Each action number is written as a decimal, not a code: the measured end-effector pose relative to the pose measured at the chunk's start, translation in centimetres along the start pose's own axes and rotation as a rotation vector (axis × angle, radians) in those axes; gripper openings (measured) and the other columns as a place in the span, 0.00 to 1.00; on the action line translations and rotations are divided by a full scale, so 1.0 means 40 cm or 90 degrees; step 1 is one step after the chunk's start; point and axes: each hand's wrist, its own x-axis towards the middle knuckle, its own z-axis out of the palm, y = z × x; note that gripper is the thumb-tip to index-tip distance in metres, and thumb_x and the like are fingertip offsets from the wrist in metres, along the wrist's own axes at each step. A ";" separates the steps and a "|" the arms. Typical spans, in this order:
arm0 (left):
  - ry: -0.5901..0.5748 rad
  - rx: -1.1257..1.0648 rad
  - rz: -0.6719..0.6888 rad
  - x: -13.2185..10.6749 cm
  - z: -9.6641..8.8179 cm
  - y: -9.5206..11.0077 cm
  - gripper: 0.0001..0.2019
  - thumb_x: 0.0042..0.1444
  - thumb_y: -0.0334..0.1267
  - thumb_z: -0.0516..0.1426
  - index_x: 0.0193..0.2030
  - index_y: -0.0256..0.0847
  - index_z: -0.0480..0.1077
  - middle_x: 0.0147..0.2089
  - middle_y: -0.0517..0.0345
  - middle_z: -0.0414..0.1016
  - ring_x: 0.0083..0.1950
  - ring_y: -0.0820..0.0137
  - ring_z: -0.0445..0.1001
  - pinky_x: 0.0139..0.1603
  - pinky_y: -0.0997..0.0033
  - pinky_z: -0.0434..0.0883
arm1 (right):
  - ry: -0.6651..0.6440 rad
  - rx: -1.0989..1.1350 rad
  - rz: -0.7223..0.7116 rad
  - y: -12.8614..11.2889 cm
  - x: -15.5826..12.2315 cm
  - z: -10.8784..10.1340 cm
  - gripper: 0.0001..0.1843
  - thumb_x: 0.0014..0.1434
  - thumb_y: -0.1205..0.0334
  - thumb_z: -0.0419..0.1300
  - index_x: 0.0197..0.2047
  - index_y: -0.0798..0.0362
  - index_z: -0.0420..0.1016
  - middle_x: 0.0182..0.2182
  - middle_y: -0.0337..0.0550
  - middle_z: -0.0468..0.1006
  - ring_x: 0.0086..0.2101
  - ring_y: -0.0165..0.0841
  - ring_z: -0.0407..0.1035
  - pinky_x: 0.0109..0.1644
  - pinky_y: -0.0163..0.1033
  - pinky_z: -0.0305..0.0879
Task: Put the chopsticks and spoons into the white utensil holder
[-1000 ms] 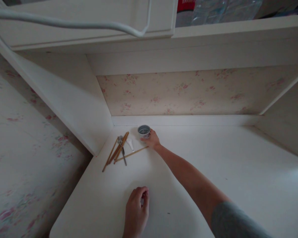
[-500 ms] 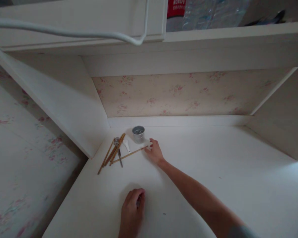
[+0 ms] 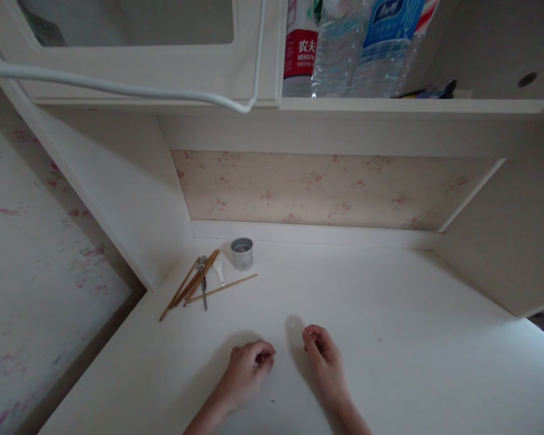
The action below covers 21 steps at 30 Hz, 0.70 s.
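Both hands hover over the front middle of the white tabletop (image 3: 390, 290), apart from each other. My left hand (image 3: 247, 371) is curled, thumb and fingertips drawn together around a dark gap; nothing shows in it. My right hand (image 3: 325, 359) is loosely closed beside it, and I see nothing held there. Farther back at the left lies a bundle of wooden chopsticks (image 3: 184, 292) with a metal spoon (image 3: 204, 296) among them. A white spoon (image 3: 220, 273) rests beside the bundle. One single chopstick (image 3: 229, 286) lies in front of a metal cup with holes (image 3: 242, 255).
A shelf (image 3: 390, 106) overhangs the back, holding a bottle with a red label (image 3: 301, 51) and clear plastic bottles (image 3: 340, 57). A white cable (image 3: 118, 89) crosses the upper left. White side panels bound the tabletop. A small dark speck (image 3: 272, 401) lies near the front.
My right hand has drawn back from the single chopstick by the cup toward the front. My left hand has turned a little to the right. The view has tilted up, showing more of the shelf.
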 end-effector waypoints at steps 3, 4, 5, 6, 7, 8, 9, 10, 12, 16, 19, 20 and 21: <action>-0.070 -0.096 0.016 0.050 0.031 0.021 0.12 0.57 0.37 0.52 0.41 0.40 0.76 0.37 0.56 0.79 0.39 0.67 0.76 0.43 0.70 0.69 | -0.024 -0.027 -0.021 -0.004 0.007 0.008 0.17 0.59 0.44 0.56 0.34 0.50 0.73 0.22 0.37 0.69 0.25 0.33 0.62 0.29 0.36 0.58; -0.087 -0.115 0.015 0.067 0.042 0.025 0.12 0.56 0.37 0.52 0.42 0.39 0.75 0.36 0.56 0.79 0.38 0.68 0.75 0.42 0.71 0.69 | -0.028 -0.033 -0.029 -0.005 0.009 0.010 0.17 0.60 0.45 0.56 0.34 0.51 0.73 0.22 0.37 0.69 0.25 0.33 0.62 0.29 0.35 0.57; -0.103 -0.128 0.012 0.082 0.052 0.029 0.12 0.55 0.36 0.52 0.42 0.38 0.74 0.35 0.56 0.78 0.37 0.68 0.74 0.41 0.71 0.68 | -0.030 -0.037 -0.033 -0.005 0.009 0.010 0.17 0.60 0.46 0.56 0.34 0.51 0.73 0.22 0.37 0.69 0.25 0.32 0.62 0.29 0.35 0.57; -0.114 -0.136 0.008 0.097 0.060 0.033 0.13 0.54 0.35 0.52 0.42 0.37 0.74 0.34 0.57 0.77 0.36 0.69 0.73 0.40 0.71 0.68 | -0.031 -0.039 -0.035 -0.005 0.009 0.010 0.17 0.60 0.46 0.56 0.34 0.51 0.73 0.22 0.36 0.69 0.25 0.32 0.62 0.29 0.35 0.57; -0.122 -0.139 0.004 0.110 0.067 0.037 0.13 0.53 0.34 0.51 0.42 0.37 0.74 0.33 0.57 0.76 0.35 0.69 0.73 0.39 0.71 0.67 | -0.033 -0.039 -0.033 -0.006 0.009 0.009 0.16 0.60 0.47 0.56 0.35 0.51 0.73 0.22 0.36 0.69 0.24 0.31 0.61 0.29 0.34 0.56; -0.126 -0.140 0.004 0.121 0.072 0.041 0.13 0.53 0.33 0.51 0.41 0.36 0.74 0.32 0.57 0.76 0.34 0.70 0.72 0.39 0.71 0.67 | -0.035 -0.037 -0.031 -0.007 0.008 0.007 0.16 0.60 0.47 0.56 0.35 0.52 0.73 0.22 0.36 0.69 0.24 0.31 0.61 0.29 0.34 0.56; -0.124 -0.140 0.007 0.131 0.076 0.045 0.13 0.52 0.33 0.51 0.40 0.36 0.75 0.32 0.57 0.75 0.34 0.70 0.71 0.38 0.71 0.66 | -0.038 -0.035 -0.030 -0.008 0.007 0.006 0.16 0.60 0.47 0.56 0.35 0.52 0.73 0.22 0.36 0.70 0.24 0.31 0.62 0.28 0.34 0.56; -0.119 -0.139 0.010 0.139 0.078 0.049 0.13 0.51 0.33 0.51 0.39 0.36 0.75 0.31 0.58 0.75 0.34 0.70 0.71 0.38 0.71 0.65 | -0.041 -0.032 -0.031 -0.010 0.006 0.005 0.15 0.60 0.48 0.56 0.35 0.52 0.73 0.22 0.36 0.70 0.24 0.32 0.62 0.28 0.34 0.56; -0.095 -0.136 0.007 0.148 0.079 0.052 0.13 0.51 0.33 0.51 0.38 0.36 0.76 0.29 0.59 0.73 0.32 0.70 0.69 0.35 0.72 0.64 | -0.049 -0.030 -0.040 -0.014 0.007 0.003 0.15 0.59 0.49 0.56 0.35 0.52 0.74 0.22 0.37 0.71 0.24 0.32 0.63 0.28 0.34 0.56; -0.001 -0.155 0.010 0.146 0.079 0.041 0.13 0.53 0.36 0.51 0.37 0.37 0.75 0.30 0.58 0.74 0.33 0.69 0.69 0.36 0.71 0.64 | -0.055 -0.027 -0.045 -0.016 0.017 0.006 0.14 0.59 0.49 0.57 0.34 0.52 0.74 0.21 0.36 0.70 0.23 0.32 0.62 0.27 0.34 0.55; 0.026 -0.175 0.026 0.136 0.077 0.033 0.11 0.52 0.37 0.52 0.36 0.38 0.75 0.34 0.56 0.76 0.37 0.67 0.71 0.40 0.71 0.65 | -0.052 -0.026 -0.030 -0.009 0.028 0.010 0.14 0.59 0.49 0.57 0.34 0.51 0.74 0.21 0.36 0.69 0.23 0.32 0.62 0.28 0.35 0.55; 0.023 -0.178 0.027 0.133 0.075 0.033 0.11 0.52 0.37 0.52 0.35 0.38 0.75 0.33 0.56 0.76 0.37 0.67 0.71 0.39 0.71 0.65 | -0.050 -0.026 -0.025 -0.005 0.031 0.011 0.14 0.59 0.49 0.56 0.34 0.51 0.74 0.21 0.36 0.69 0.24 0.32 0.62 0.28 0.35 0.56; 0.019 -0.181 0.026 0.131 0.073 0.035 0.11 0.51 0.37 0.52 0.34 0.38 0.75 0.32 0.57 0.75 0.36 0.67 0.70 0.39 0.71 0.64 | -0.049 -0.025 -0.023 -0.002 0.033 0.012 0.14 0.60 0.50 0.56 0.34 0.51 0.74 0.21 0.36 0.69 0.24 0.32 0.62 0.28 0.35 0.56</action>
